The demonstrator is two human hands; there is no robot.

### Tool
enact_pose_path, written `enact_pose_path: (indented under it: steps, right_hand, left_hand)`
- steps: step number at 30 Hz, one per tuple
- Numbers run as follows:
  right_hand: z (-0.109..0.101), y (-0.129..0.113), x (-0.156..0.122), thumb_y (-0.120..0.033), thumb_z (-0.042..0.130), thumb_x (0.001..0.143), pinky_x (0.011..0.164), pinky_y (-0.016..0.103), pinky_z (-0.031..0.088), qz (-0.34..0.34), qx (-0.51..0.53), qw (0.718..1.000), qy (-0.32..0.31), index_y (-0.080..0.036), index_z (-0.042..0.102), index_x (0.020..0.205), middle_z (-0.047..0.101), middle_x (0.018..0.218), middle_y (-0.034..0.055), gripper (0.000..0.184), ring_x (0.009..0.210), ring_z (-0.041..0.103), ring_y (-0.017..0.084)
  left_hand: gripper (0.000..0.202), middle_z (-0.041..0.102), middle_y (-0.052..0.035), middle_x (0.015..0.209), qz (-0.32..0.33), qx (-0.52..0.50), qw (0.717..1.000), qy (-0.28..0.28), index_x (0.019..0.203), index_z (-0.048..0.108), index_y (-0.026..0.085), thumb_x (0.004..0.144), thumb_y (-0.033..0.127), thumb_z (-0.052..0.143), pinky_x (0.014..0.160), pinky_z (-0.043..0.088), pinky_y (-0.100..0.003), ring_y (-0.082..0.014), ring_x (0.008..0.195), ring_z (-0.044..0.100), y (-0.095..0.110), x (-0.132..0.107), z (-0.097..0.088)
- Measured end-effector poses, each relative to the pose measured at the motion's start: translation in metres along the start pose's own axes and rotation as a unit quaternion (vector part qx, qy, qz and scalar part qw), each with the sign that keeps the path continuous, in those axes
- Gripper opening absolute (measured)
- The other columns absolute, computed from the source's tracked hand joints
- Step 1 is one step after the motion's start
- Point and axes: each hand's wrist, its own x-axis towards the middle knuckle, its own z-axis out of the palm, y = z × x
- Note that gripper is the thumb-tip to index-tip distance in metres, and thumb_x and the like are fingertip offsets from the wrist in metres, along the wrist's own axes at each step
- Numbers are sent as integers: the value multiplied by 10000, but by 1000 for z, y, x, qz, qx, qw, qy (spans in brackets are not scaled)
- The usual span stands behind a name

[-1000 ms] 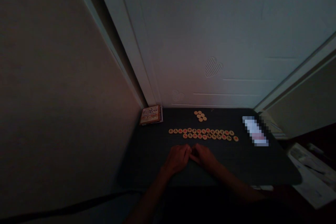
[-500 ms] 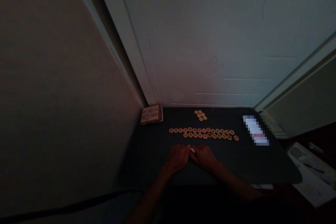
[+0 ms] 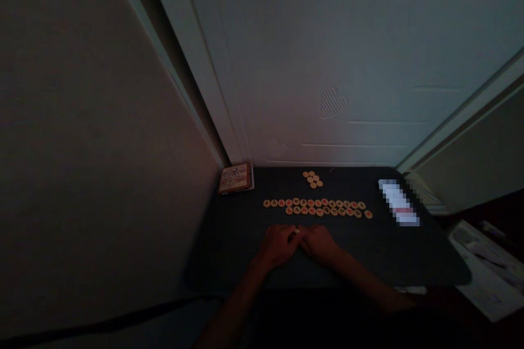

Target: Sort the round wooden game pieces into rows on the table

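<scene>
My left hand and my right hand meet at the fingertips, low over the dark table. A small pale edge, looking like a xiangqi piece, shows in the left thumb and finger pinch. The right fingers are curled closed against the left ones, and what they hold, if anything, is hidden. Just beyond the hands lie two rows of round wooden xiangqi pieces, an upper row and a lower row, marked in red or black. Farther back is a cluster of blank-looking discs.
A flat box sits at the table's back left corner. Toward the right edge lies a bright, pixelated phone-shaped object. The dark table stands against a white door, with a wall to the left.
The pale piece has shifted slightly left, from by the right fingers into the left pinch. My left thumb has moved away from its fingers, and the right fingers now reach closer. The rows are unchanged.
</scene>
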Motion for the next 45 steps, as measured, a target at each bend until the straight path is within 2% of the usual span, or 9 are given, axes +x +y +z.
enact_pose_path:
  steps: [6,13,18,28,36,45]
  right_hand:
    - [8,2,-1,-348,483,1014,711,272,434,4,-5,1000,21,-175,639,982,743,865,80,236,792,701,209]
    - [11,0,-2,-396,493,1001,659,253,409,25,9,998,49,-190,570,978,739,817,43,221,733,702,186]
    - [8,-2,-1,-397,471,1005,618,248,394,31,11,998,57,-190,554,974,739,795,38,225,700,707,180]
    - [6,-3,2,-405,428,1033,627,247,406,24,-1,999,46,-180,571,966,753,839,68,275,735,720,190]
    - [7,-1,1,-457,427,1034,627,250,409,20,-6,999,33,-176,580,990,761,869,87,323,752,724,199]
    - [5,-1,0,-445,422,1041,646,251,410,24,-3,999,36,-181,572,974,760,863,69,311,774,728,196]
  left_hand:
    - [508,744,-40,860,-14,-2,999,-30,814,702,228,1037,511,343,787,452,-287,-189,835,681,-2,1,-2]
    - [526,760,-63,943,-28,20,998,-56,963,734,224,1065,406,251,846,452,-335,-229,908,694,2,0,-5]
    - [610,764,-104,940,-39,12,997,-64,909,730,184,1069,408,186,822,461,-340,-238,883,706,2,2,-6]
    - [644,768,-108,930,-61,-35,996,-47,855,718,180,1067,419,159,822,453,-323,-223,867,704,0,3,-4]
    - [653,769,-98,890,-61,-61,996,-38,821,708,180,1069,431,159,751,445,-300,-208,815,704,-5,2,-2]
    - [625,750,-82,804,-60,-86,994,-32,782,683,195,1064,419,171,717,436,-288,-200,764,691,-7,3,-1]
